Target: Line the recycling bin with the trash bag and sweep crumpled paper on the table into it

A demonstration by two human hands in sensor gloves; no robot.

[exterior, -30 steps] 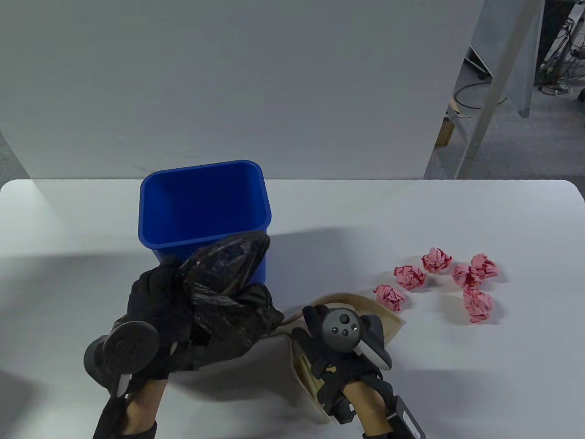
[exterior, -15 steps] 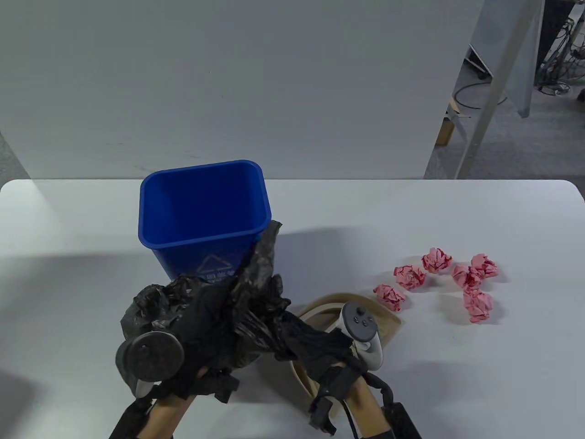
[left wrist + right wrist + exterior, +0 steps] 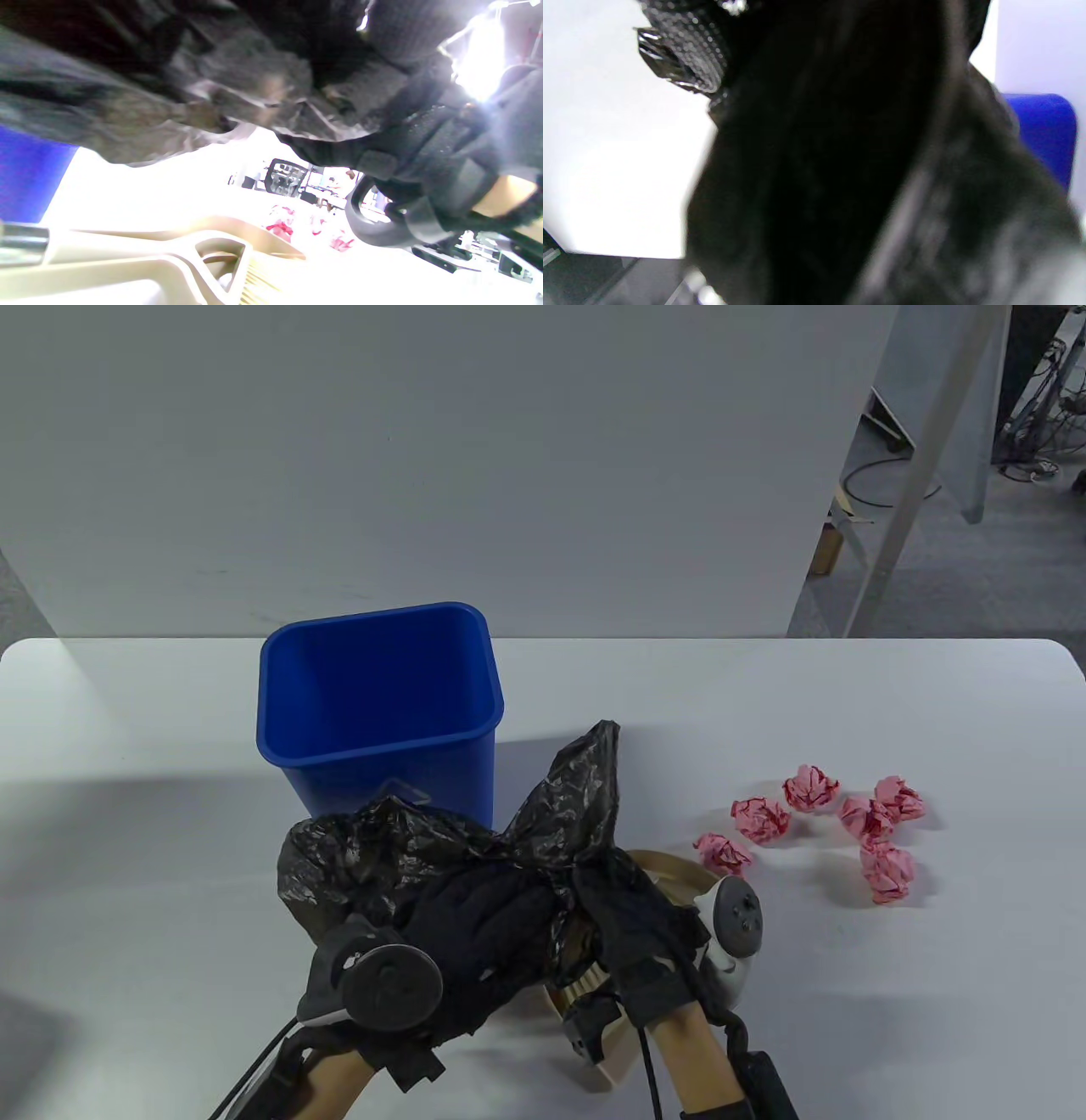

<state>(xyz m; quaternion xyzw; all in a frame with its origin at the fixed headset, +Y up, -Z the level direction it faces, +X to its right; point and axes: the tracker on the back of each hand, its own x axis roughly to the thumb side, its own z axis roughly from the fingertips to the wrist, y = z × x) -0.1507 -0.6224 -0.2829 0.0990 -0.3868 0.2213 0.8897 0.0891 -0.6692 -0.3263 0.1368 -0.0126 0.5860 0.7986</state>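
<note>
Low in the frame, both hands [image 3: 543, 929] clutch the bunched trash bag [image 3: 475, 840]; recycling bin [image 3: 377, 687] unlined, paper balls [image 3: 819, 827] unswept.

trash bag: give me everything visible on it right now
The trash bag is thin, glossy black plastic film, heavily wrinkled and still bunched, not spread open. It is held up in front of the blue bin, not inside it. The left hand and right hand both grip it near the middle; one lobe bulges out to the left, and a pointed flap sticks up to the right of the bin. In the wrist views it fills most of the picture, dark and blurred.
</note>
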